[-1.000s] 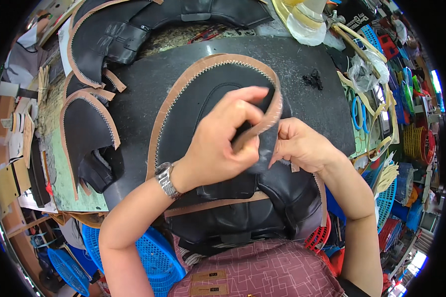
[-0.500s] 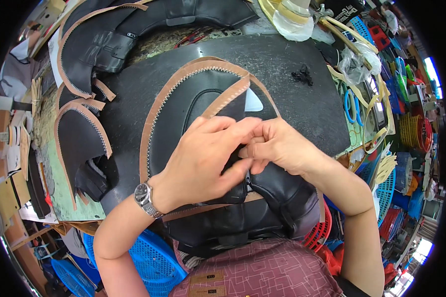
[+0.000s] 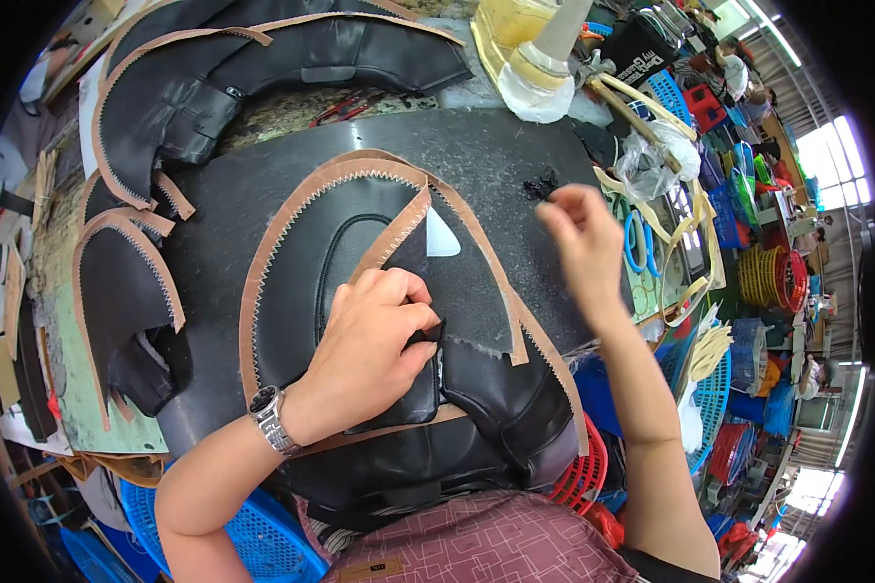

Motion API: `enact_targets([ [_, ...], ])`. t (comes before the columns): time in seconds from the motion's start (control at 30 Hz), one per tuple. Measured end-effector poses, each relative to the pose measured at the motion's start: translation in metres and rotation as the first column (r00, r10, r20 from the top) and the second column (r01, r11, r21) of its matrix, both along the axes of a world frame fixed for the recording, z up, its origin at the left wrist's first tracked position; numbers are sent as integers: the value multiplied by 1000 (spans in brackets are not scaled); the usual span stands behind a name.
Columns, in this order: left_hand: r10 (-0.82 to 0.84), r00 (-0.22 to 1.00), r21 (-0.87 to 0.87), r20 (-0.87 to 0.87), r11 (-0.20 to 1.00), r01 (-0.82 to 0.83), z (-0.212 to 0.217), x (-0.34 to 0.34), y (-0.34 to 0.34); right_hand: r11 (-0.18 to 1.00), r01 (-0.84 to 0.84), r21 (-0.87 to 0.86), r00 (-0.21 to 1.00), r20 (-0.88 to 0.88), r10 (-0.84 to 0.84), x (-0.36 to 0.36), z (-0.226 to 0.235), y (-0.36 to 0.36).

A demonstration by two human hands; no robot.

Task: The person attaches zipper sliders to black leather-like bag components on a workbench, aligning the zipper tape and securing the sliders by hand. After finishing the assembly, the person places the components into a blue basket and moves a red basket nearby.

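A black leather boot upper (image 3: 301, 272) with a brown zigzag-stitched edge lies over the near part of the dark table pad and hangs toward my lap. My left hand (image 3: 374, 340), with a metal watch at the wrist, is closed on a fold of the upper near its middle, thumb and fingers pinching the black material. A white patch (image 3: 443, 236) shows on the upper's inner face, just beyond that hand. My right hand (image 3: 585, 228) is raised off to the right, fingertips pinched close to a small heap of black scraps (image 3: 542, 183); anything between them is too small to make out.
More black boot uppers (image 3: 190, 117) with brown edging lie at the far left and left. A yellowish container (image 3: 491, 39) stands at the back beside a white-wrapped cone. Blue-handled scissors (image 3: 640, 243), strips and a plastic bag lie right. Blue baskets (image 3: 253, 525) stand below the table.
My hands were together over the upper. The right has moved away to the right, up to the black scraps, while the left stays on the upper. The view has shifted right.
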State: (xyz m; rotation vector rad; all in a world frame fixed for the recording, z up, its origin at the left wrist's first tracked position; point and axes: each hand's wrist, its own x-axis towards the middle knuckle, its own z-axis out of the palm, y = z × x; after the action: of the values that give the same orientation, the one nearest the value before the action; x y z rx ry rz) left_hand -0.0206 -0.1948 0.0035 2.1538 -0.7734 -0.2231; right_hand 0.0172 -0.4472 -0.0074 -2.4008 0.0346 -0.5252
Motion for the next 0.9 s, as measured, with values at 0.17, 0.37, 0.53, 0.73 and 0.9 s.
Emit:
enact_targets([
  [0.17,-2,999,-40,-35,999,1,-5,2,-1,972,29,-232,982,-174,-71,27,-22,-52],
  [0.37,13,999,-52,-43,999,-15,-6,2,1,996,-92,17,993,-79,93,8,-9,-41],
  [0.53,54,998,-48,-37,997,-56,-10,0,1,819,-534,209,803,-178,569,-37,39,16],
  [0.73,76,995,-110,-61,991,-82,-11,0,-2,784,-594,180,780,-113,616,-37,12,47],
  [0.9,90,995,-104,-53,990,-95,-12,-1,0,765,-563,313,767,-146,625,-29,14,49],
])
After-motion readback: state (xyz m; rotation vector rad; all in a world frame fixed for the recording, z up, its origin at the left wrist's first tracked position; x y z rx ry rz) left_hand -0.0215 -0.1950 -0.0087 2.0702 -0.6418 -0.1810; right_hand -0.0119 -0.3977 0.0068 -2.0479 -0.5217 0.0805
